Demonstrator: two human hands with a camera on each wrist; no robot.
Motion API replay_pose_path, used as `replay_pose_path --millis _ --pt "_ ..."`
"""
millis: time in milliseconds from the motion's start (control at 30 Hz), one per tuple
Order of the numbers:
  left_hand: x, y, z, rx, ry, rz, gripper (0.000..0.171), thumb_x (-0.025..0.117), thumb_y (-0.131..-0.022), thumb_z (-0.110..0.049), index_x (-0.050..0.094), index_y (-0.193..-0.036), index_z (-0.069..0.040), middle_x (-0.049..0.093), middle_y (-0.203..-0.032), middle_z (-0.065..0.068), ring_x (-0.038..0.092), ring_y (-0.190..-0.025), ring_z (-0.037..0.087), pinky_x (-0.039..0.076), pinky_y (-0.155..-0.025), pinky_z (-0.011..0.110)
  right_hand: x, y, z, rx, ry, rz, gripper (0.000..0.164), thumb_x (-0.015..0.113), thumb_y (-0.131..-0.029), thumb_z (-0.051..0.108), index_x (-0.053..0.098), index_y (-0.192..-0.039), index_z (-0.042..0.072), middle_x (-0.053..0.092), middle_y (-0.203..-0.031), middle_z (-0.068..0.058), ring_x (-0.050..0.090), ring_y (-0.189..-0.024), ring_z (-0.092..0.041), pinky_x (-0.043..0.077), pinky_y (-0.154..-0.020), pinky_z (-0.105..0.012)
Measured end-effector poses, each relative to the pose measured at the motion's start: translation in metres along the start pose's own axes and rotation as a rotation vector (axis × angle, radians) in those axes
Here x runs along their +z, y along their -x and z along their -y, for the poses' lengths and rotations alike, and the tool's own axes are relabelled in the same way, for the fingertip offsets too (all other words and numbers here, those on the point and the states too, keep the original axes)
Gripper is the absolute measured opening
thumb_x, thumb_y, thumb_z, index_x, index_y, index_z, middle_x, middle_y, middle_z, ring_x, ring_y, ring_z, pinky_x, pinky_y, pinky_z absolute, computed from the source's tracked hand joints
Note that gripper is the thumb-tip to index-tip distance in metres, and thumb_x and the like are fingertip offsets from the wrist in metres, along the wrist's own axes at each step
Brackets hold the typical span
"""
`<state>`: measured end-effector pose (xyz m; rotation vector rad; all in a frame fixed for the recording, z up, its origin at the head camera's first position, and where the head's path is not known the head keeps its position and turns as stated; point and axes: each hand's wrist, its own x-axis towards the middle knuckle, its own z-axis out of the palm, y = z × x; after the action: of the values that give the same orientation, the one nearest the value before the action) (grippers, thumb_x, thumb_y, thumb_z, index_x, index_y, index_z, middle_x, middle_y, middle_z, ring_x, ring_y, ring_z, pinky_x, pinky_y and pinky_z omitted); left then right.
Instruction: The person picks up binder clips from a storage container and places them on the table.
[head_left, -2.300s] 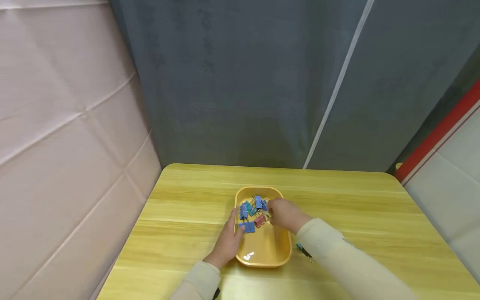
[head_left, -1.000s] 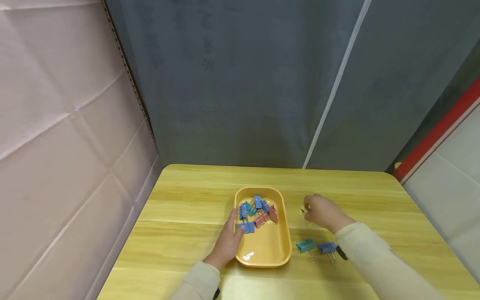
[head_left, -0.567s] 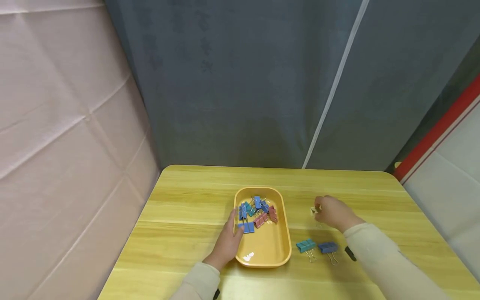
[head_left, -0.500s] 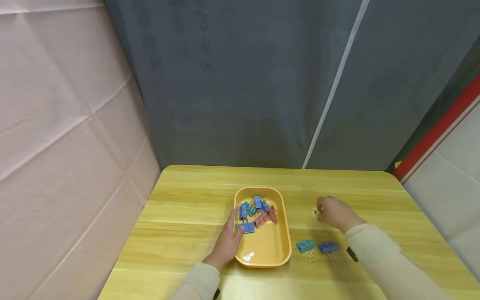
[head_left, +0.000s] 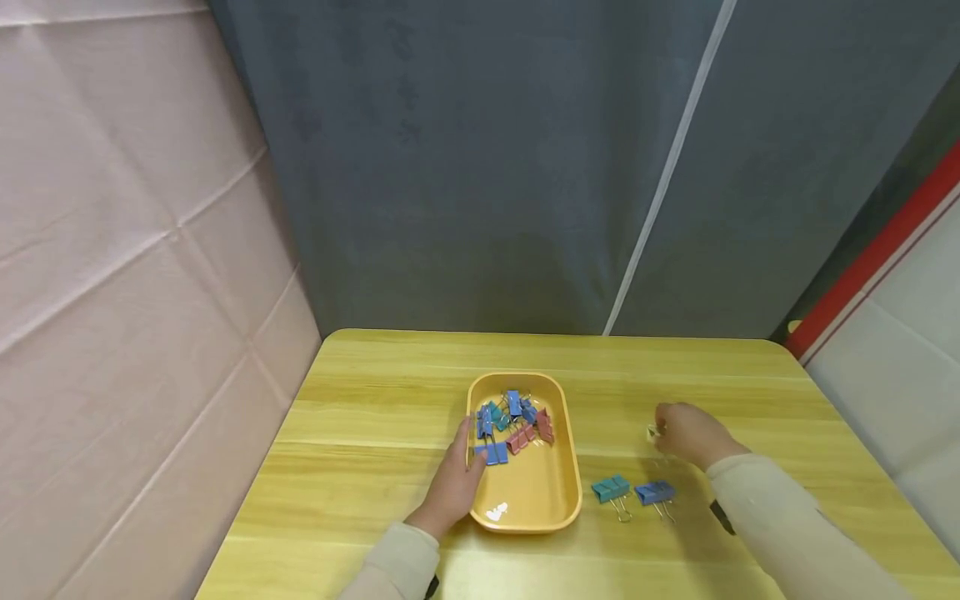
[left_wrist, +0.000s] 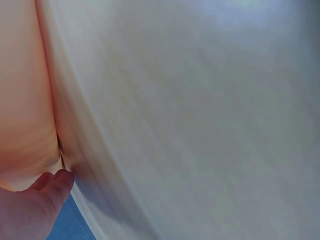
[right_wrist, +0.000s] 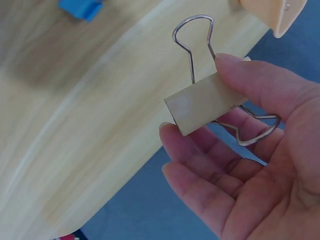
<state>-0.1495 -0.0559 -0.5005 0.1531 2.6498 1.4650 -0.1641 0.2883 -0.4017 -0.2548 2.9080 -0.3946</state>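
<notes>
Clock positions are read from the middle of the tray (head_left: 534,497), with 12 o'clock toward the far edge of the counter (head_left: 405,375). Your left hand (head_left: 452,482) is at the tray's rim between 8 and 9 o'clock, thumb over the inside and fingers along the outer wall, gripping it. Your right hand (head_left: 692,435) is just short of 3 o'clock, well apart from the tray, and pinches a cream clip (right_wrist: 200,104) between thumb and fingers; the clip appears to be held above the counter.

Done: two clips lie out on the counter, a loose teal clip (head_left: 611,488) near 4 o'clock and a loose blue clip (head_left: 654,492) farther out between 3 and 4, near each other but apart. The cream clip counts as half done: outside the tray, not put down.

Outstanding: the tray holds several blue clips (head_left: 492,453), a second teal clip (head_left: 497,413) and two red clips (head_left: 520,438), bunched from 9 round to 1 o'clock. Some overlap, so an exact count cannot be given. Judged by numbers, more sits in the tray than out, and your work stands in its earlier part
</notes>
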Motion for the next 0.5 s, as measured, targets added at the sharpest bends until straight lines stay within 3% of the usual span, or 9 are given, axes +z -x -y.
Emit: replay_pose_path --millis 500 --pt "0.002 -0.001 0.003 0.004 -0.005 0.006 0.062 0.04 -0.095 -0.033 0.005 -0.146 -0.022 0.02 -0.147 0.011 0.026 -0.129 0.036 0.021 -0.105 0.052 0.014 0.01 -0.028 0.047 0.015 0.026 0.009 0.059 -0.072 0.001 0.053 -0.075 0.006 0.056 -0.071 -0.002 0.049 -0.064 -0.018 0.044 -0.057 -0.036"
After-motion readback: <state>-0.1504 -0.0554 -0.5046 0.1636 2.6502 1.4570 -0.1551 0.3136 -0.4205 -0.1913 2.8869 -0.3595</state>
